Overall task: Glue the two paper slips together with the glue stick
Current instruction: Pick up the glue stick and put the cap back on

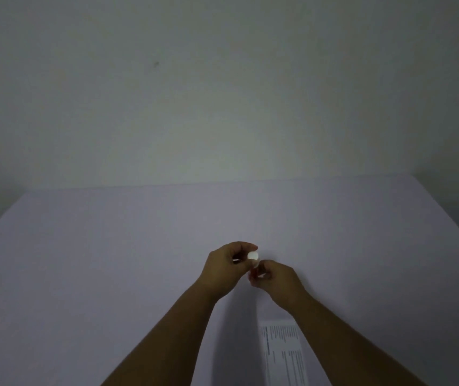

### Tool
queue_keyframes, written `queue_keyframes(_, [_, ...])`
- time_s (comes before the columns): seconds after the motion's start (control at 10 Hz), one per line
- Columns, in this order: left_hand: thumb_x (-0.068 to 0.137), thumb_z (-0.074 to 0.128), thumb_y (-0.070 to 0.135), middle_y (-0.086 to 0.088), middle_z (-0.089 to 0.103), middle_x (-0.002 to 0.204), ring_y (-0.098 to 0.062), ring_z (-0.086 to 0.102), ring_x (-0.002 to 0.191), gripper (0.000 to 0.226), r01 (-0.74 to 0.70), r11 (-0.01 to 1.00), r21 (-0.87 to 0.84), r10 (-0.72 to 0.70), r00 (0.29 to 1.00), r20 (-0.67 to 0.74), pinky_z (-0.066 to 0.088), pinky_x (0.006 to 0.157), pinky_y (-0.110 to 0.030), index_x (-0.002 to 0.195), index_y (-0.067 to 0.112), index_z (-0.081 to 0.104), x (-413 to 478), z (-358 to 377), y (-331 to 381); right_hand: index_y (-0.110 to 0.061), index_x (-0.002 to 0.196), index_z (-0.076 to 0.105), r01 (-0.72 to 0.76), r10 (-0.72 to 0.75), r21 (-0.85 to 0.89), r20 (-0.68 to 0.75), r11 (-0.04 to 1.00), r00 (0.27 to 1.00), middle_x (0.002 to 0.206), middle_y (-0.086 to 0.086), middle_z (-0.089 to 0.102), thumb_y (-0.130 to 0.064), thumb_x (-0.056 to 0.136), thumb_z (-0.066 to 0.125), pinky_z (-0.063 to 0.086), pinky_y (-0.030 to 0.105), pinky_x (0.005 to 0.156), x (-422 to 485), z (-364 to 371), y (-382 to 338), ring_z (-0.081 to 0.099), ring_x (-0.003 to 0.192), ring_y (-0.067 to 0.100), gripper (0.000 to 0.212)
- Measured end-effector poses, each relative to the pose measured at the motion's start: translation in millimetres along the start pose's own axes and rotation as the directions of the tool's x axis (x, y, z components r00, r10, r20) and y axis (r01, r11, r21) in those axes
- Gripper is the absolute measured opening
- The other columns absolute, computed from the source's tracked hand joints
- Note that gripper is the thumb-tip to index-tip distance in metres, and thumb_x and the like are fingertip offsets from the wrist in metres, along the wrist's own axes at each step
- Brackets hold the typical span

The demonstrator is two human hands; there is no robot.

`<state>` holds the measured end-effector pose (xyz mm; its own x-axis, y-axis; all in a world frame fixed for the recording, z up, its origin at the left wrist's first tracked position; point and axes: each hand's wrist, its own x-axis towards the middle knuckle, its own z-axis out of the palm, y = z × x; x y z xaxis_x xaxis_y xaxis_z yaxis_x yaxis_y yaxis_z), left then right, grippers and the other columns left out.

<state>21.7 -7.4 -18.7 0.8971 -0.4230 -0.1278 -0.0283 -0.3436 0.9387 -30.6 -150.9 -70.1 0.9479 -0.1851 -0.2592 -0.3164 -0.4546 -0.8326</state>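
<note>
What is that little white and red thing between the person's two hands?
In the head view, the glue stick sits between the left hand and the right hand, gripped by both above the table. One printed paper slip lies nearer the camera.

Dim room, low light; plain off-white wall (222, 93) fills upper half, one small dark mark (156, 64) on it; pale lavender counter (97, 260) butts against wall; far corners visible left and right; dark gap beyond left edge, contents unclear.
</note>
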Motion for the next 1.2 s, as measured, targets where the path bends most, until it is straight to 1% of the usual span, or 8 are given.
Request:
queue_keyframes(0.1, [0.083, 0.072, 0.016, 0.017, 0.067, 0.092, 0.006, 0.063, 0.087, 0.02, 0.002, 0.999, 0.043, -0.003, 1.0, 0.019, 0.047, 0.068, -0.001, 0.101, 0.024, 0.071, 5, 3, -12, -0.02, 0.094, 0.067, -0.011, 0.011, -0.015, -0.013, 1.0, 1.0, 0.09, -0.003, 0.07, -0.032, 0.08, 0.067, 0.042, 0.011, 0.067, 7, 9, 10, 0.061, 0.081, 0.007, 0.019])
queue_keyframes(0.4, [0.083, 0.072, 0.018, 0.024, 0.062, 0.089, 0.019, 0.058, 0.08, 0.017, -0.036, 0.987, 0.158, 0.028, 0.998, 0.052, 0.043, 0.069, 0.002, 0.099, 0.023, 0.072, 6, 7, -27, -0.021, 0.094, 0.067, -0.035, 0.035, -0.017, -0.033, 0.999, 0.999, 0.08, -0.011, 0.064, -0.026, 0.08, 0.067, 0.038, 0.001, 0.056, 10, 16, 22, 0.054, 0.067, -0.009, 0.014])
queue_keyframes(0.6, [0.083, 0.071, 0.02, 0.022, 0.064, 0.09, 0.017, 0.058, 0.081, 0.015, -0.052, 0.981, 0.188, 0.042, 0.997, 0.061, 0.043, 0.069, 0.002, 0.098, 0.024, 0.071, 5, 9, -28, -0.022, 0.088, 0.067, -0.031, 0.029, -0.038, -0.036, 0.999, 0.999, 0.067, -0.021, 0.057, -0.02, 0.079, 0.068, 0.037, -0.002, 0.057, 10, 17, 26, 0.052, 0.061, -0.012, 0.009])
queue_keyframes(0.7, [0.084, 0.07, 0.021, 0.018, 0.066, 0.091, 0.014, 0.06, 0.082, 0.014, -0.056, 0.982, 0.178, 0.044, 0.997, 0.068, 0.045, 0.07, 0.0, 0.097, 0.025, 0.07, 5, 8, -28, -0.02, 0.092, 0.068, -0.016, 0.014, -0.052, -0.036, 0.999, 0.999, 0.07, -0.02, 0.059, -0.021, 0.079, 0.067, 0.037, -0.002, 0.056, 10, 18, 27, 0.051, 0.06, -0.013, 0.013])
queue_keyframes(0.9, [0.084, 0.07, 0.019, 0.017, 0.065, 0.095, 0.002, 0.063, 0.086, 0.016, -0.06, 0.986, 0.154, 0.048, 0.996, 0.077, 0.048, 0.072, -0.004, 0.099, 0.024, 0.069, 3, 7, -28, -0.021, 0.095, 0.068, -0.01, 0.009, -0.045, -0.029, 0.999, 1.0, 0.078, -0.011, 0.063, -0.022, 0.08, 0.066, 0.038, 0.0, 0.056, 9, 18, 25, 0.052, 0.062, -0.012, 0.015])
queue_keyframes(1.0, [0.083, 0.07, 0.018, 0.017, 0.064, 0.096, 0.004, 0.062, 0.085, 0.018, -0.066, 0.983, 0.172, 0.051, 0.995, 0.089, 0.046, 0.072, -0.003, 0.1, 0.024, 0.068, 2, 7, -27, -0.02, 0.098, 0.068, -0.011, 0.01, -0.035, -0.037, 0.999, 0.999, 0.08, -0.011, 0.063, -0.02, 0.08, 0.066, 0.039, 0.0, 0.057, 6, 17, 21, 0.052, 0.065, -0.011, 0.018])
queue_keyframes(1.1, [0.082, 0.071, 0.017, 0.014, 0.063, 0.104, 0.002, 0.061, 0.089, 0.027, -0.066, 0.983, 0.171, 0.049, 0.993, 0.104, 0.047, 0.074, -0.004, 0.107, 0.026, 0.067, 2, 6, -29, -0.018, 0.1, 0.067, 0.0, 0.0, 0.006, -0.026, 1.0, 1.0, 0.088, -0.004, 0.068, -0.017, 0.08, 0.066, 0.04, 0.002, 0.062, 5, 16, 22, 0.058, 0.072, -0.003, 0.02])
queue_keyframes(1.2, [0.081, 0.071, 0.02, 0.01, 0.059, 0.12, -0.006, 0.059, 0.101, 0.041, -0.061, 0.98, 0.191, 0.039, 0.992, 0.118, 0.048, 0.084, -0.011, 0.119, 0.03, 0.06, 0, 4, -26, -0.014, 0.109, 0.064, -0.027, 0.028, 0.034, -0.031, 0.999, 0.999, 0.105, 0.003, 0.069, -0.018, 0.079, 0.068, 0.049, 0.02, 0.082, 2, 15, 19, 0.063, 0.095, 0.016, 0.03])
